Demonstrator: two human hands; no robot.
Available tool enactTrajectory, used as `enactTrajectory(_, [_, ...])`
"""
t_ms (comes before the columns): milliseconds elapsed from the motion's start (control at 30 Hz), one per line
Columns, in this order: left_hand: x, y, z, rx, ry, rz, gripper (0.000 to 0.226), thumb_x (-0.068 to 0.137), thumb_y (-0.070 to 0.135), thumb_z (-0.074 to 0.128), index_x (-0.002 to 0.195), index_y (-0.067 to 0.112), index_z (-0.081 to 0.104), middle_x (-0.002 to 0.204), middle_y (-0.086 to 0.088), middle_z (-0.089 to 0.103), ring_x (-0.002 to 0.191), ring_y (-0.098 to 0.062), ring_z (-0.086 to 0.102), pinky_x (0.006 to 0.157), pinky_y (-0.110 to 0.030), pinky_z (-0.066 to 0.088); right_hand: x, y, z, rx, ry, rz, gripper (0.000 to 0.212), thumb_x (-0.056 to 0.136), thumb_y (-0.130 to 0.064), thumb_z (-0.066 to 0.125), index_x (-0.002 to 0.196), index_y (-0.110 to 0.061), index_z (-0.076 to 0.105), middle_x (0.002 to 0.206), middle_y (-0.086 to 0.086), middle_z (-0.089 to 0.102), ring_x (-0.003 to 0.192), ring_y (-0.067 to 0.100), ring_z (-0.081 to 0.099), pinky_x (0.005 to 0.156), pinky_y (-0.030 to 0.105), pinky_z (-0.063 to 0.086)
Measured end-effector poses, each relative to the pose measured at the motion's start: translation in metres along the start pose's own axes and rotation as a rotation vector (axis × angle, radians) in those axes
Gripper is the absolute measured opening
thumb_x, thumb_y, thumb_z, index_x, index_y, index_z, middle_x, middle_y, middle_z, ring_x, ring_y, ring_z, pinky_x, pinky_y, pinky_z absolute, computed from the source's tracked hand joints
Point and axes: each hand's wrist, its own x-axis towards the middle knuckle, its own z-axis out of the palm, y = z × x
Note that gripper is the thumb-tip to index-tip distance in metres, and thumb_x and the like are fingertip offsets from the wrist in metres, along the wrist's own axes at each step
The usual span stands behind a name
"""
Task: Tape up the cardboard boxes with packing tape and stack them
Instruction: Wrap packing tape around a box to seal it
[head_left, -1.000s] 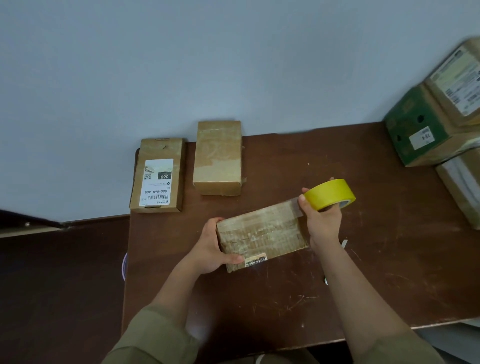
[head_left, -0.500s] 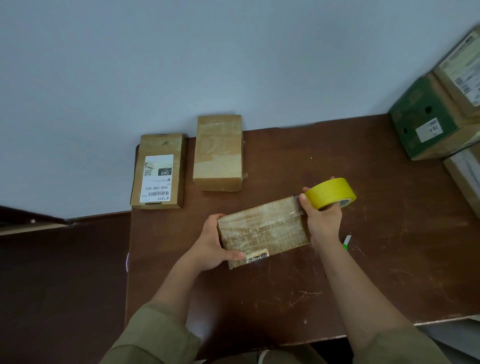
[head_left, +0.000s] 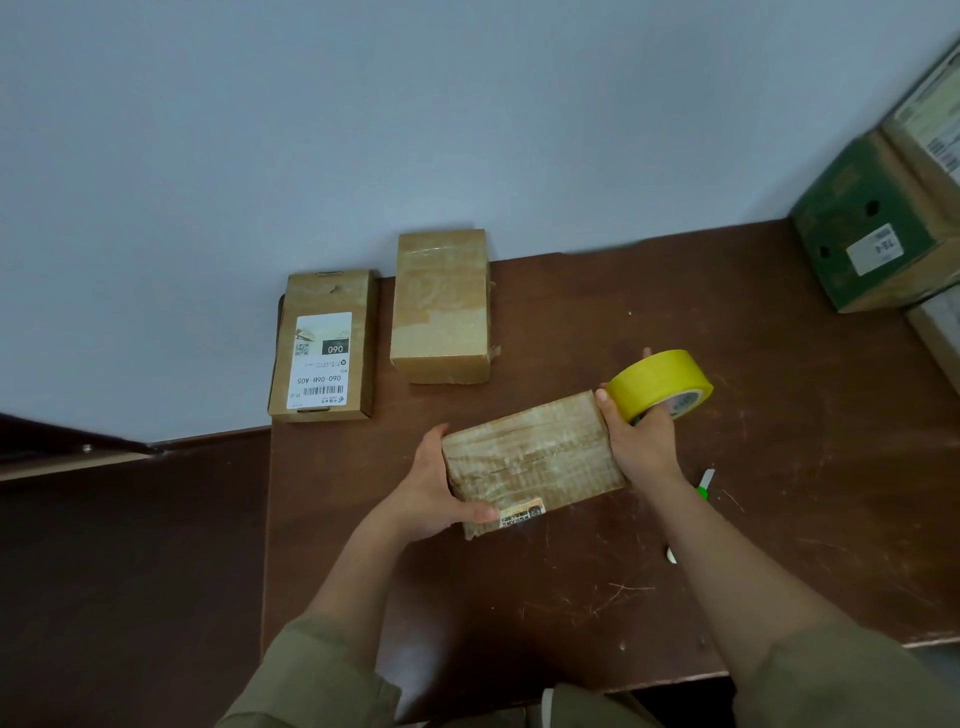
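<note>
yellow tape roll (head_left: 658, 382), tan boxes (head_left: 532, 460), green carton (head_left: 872, 228), brown table (head_left: 779, 415).

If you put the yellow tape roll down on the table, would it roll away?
Probably, on its edge: the yellow tape roll is a round hoop and the table looks flat and smooth. Laid on its side, it should stay. It looks stiff.

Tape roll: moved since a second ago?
No. The tape roll stays at the held box's right end, same offset from the taped box behind.
</note>
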Motion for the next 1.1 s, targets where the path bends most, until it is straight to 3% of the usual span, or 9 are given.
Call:
enactTrajectory(67, [0.003,0.009,-0.005,0.047,-0.023,-0.076,0.126,0.065,0.052,0.086,0.157,0.016,0.007,0.154,-0.002,0.026,0.140,-0.024,0.034,0.116,-0.043,0.034,0.003,0.003,0.001,0.012,-0.003,-0.005,0.083,0.096,-0.019,0.066,0.157,-0.038,0.013,0.118,0.007,0.067,0.099,0.013,0.063,0.092,0.027,0.047])
enactTrajectory(133, [0.009,0.024,-0.008,0.226,0.130,-0.036,0.087,0.083,0.066,0.057,0.148,0.012,0.037,0.148,-0.007,0.034,0.137,-0.026,0.037,0.112,-0.043,0.036,0.005,0.007,0.001,0.020,0.006,-0.016,0.081,0.096,-0.020,0.066,0.157,-0.038,0.015,0.115,0.006,0.068,0.101,0.015,0.064,0.093,0.027,0.047])
enactTrajectory(233, [0.024,0.046,0.003,0.278,0.504,0.247,0.047,0.103,0.048,0.032,0.102,0.014,0.064,0.109,-0.004,0.056,0.104,-0.017,0.054,0.088,-0.030,0.039,0.005,0.010,0.000,0.015,0.017,-0.047,0.079,0.096,-0.020,0.065,0.157,-0.035,0.016,0.103,0.001,0.068,0.092,0.010,0.064,0.086,0.019,0.045])
enactTrajectory(400, [0.047,0.051,0.028,0.703,0.593,0.116,0.063,0.105,0.048,0.014,0.071,0.015,0.055,0.073,-0.002,0.057,0.067,-0.021,0.057,0.063,-0.033,0.042,0.010,0.018,0.002,0.052,0.033,-0.074,0.077,0.097,-0.020,0.065,0.157,-0.033,0.020,0.107,0.002,0.069,0.098,0.010,0.065,0.094,0.023,0.047])
enactTrajectory(567, [0.046,0.059,0.036,0.789,0.611,0.063,0.064,0.106,0.045,0.019,0.072,0.013,0.062,0.070,-0.002,0.057,0.061,-0.020,0.051,0.058,-0.031,0.039,0.007,0.021,0.003,0.060,0.033,-0.054,0.075,0.096,-0.020,0.066,0.156,-0.034,0.023,0.108,0.001,0.070,0.098,0.010,0.065,0.097,0.029,0.048])
enactTrajectory(700, [0.050,0.068,0.050,0.764,0.678,0.087,0.071,0.102,0.052,0.011,0.076,0.014,0.066,0.077,-0.003,0.064,0.069,-0.024,0.060,0.065,-0.035,0.045,0.011,0.022,0.005,0.085,0.040,-0.083,0.073,0.096,-0.020,0.066,0.156,-0.032,0.026,0.095,-0.006,0.069,0.085,-0.001,0.064,0.085,0.014,0.048])
enactTrajectory(867, [0.055,0.064,0.058,0.832,0.663,0.067,0.074,0.103,0.047,0.011,0.061,0.014,0.062,0.059,-0.003,0.059,0.052,-0.023,0.054,0.056,-0.032,0.047,0.010,0.028,0.005,0.108,0.053,-0.067,0.071,0.096,-0.020,0.066,0.156,-0.031,0.029,0.093,-0.008,0.069,0.084,0.001,0.064,0.080,0.009,0.047])
enactTrajectory(1000, [0.067,0.079,0.064,0.845,0.709,0.129,0.064,0.106,0.038,0.020,0.067,0.012,0.063,0.069,-0.007,0.064,0.060,-0.026,0.057,0.058,-0.032,0.037,0.009,0.027,0.007,0.134,0.057,-0.081,0.068,0.096,-0.019,0.066,0.155,-0.029,0.032,0.106,0.000,0.071,0.098,0.011,0.067,0.094,0.026,0.050])
enactTrajectory(1100, [0.073,0.083,0.072,0.861,0.793,0.216,0.060,0.104,0.036,0.031,0.055,0.014,0.058,0.052,-0.003,0.053,0.043,-0.024,0.046,0.049,-0.028,0.029,0.011,0.030,0.010,0.164,0.070,-0.068,0.066,0.096,-0.021,0.066,0.153,-0.030,0.035,0.110,0.001,0.070,0.102,0.015,0.067,0.095,0.032,0.051])
